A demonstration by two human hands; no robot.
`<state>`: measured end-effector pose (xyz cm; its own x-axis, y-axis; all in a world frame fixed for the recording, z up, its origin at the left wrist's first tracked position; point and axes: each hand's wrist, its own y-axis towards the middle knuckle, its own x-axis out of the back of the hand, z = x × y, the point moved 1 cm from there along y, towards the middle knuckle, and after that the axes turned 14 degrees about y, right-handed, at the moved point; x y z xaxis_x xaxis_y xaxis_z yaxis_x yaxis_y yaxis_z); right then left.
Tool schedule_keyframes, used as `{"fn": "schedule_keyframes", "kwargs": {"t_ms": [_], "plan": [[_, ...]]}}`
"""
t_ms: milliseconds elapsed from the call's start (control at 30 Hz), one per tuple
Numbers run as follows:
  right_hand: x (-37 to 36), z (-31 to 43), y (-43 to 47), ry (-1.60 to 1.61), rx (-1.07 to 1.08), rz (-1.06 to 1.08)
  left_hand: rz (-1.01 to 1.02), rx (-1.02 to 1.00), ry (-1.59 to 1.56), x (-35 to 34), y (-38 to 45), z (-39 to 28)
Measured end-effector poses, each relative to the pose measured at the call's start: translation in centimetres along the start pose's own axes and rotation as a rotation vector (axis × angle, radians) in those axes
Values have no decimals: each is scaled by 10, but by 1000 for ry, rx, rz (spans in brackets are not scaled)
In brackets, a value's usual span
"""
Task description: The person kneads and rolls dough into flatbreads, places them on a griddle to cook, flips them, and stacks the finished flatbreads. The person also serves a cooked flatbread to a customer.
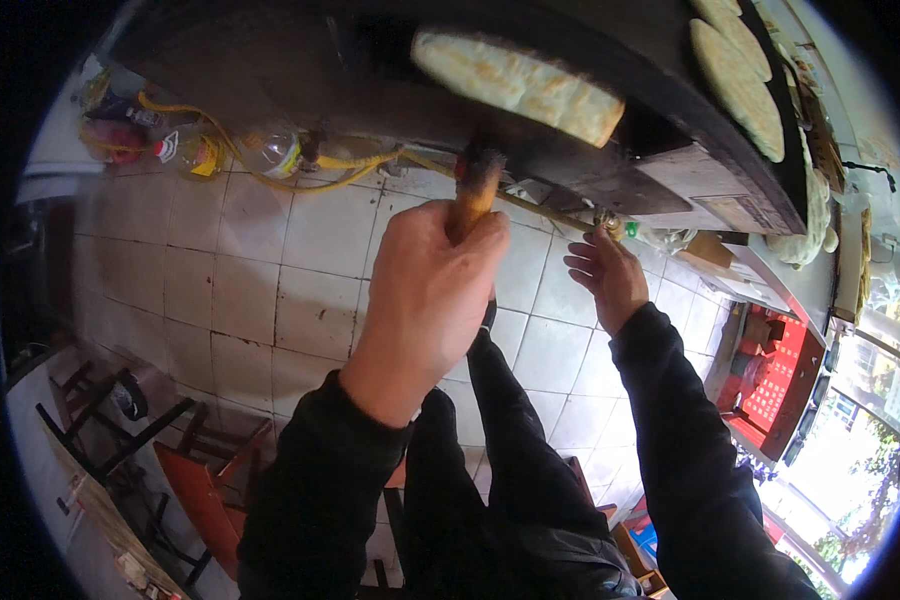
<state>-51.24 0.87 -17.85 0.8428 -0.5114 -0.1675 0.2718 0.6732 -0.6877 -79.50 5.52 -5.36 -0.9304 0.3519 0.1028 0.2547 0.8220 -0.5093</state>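
Note:
My left hand [439, 292] is closed around a wooden handle [476, 199] with a dark, scorched upper end. The handle points up toward the dark metal oven or griddle [307, 67], where its far end is lost in shadow. Just beyond, a long browned flatbread [521, 82] lies in the dark opening. Farther right, my right hand [611, 274] has its thumb and forefinger at a small brass valve [610, 219] below the oven's edge. Its other fingers are spread. A yellow hose [547, 214] runs along the floor side to this fitting.
More flatbreads [742, 90] rest on the oven's top at right. Plastic bottles [199, 154] stand by the hose at left. Wooden stools [202, 495] are behind me at lower left. A red box [776, 367] with writing sits at right. White tiles [319, 285] cover the floor.

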Motion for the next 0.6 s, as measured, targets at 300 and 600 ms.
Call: {"fn": "schedule_keyframes", "kwargs": {"t_ms": [300, 600], "plan": [[-2, -7, 10, -9, 106, -13, -336, 56, -290, 38, 14, 81], [0, -9, 12, 14, 116, 3, -525, 166, -596, 99, 77, 129]]}}
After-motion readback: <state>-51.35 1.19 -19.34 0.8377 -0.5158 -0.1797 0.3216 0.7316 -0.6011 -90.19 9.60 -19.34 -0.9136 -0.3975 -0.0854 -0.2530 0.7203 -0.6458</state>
